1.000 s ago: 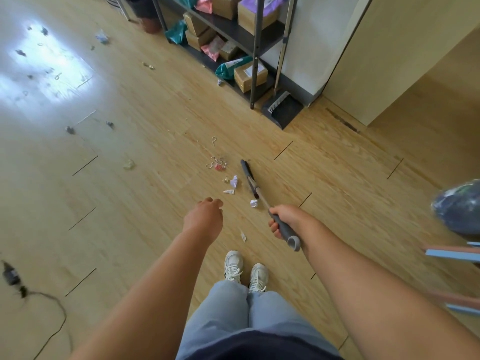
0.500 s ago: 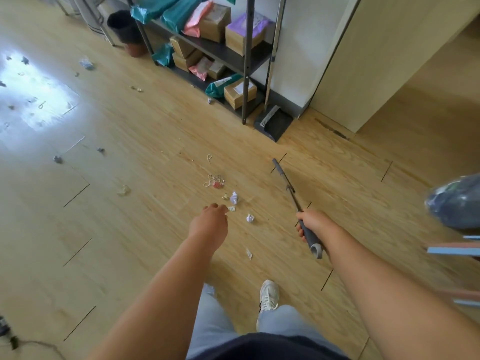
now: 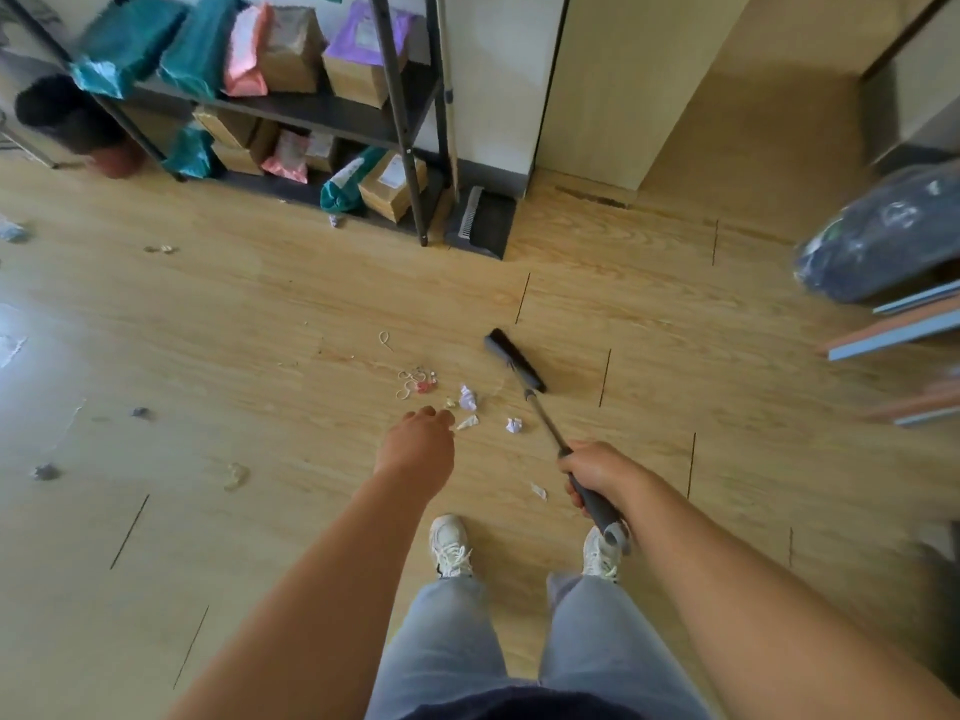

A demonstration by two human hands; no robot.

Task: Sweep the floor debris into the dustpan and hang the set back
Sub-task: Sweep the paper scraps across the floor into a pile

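Note:
My right hand (image 3: 595, 472) grips the grey handle of a broom; its black brush head (image 3: 514, 360) rests on the wooden floor ahead, to the right of the debris. A small pile of debris (image 3: 441, 392), rubber bands and crumpled paper bits, lies just in front of my left hand (image 3: 418, 449). That hand hangs over the floor with its fingers loosely curled and holds nothing. A black dustpan (image 3: 483, 220) stands on the floor at the foot of the shelf, its long handle leaning up along the wall.
A black metal shelf (image 3: 400, 111) with boxes and parcels lines the far wall. More scraps (image 3: 236, 475) are scattered over the floor to the left. A blue bag (image 3: 883, 241) and boards jut in at the right. My white shoes (image 3: 451, 545) stand below.
The broom head swung from beside the debris out to the right and set down on the floor. The view moved closer to the shelf. My left hand stayed empty.

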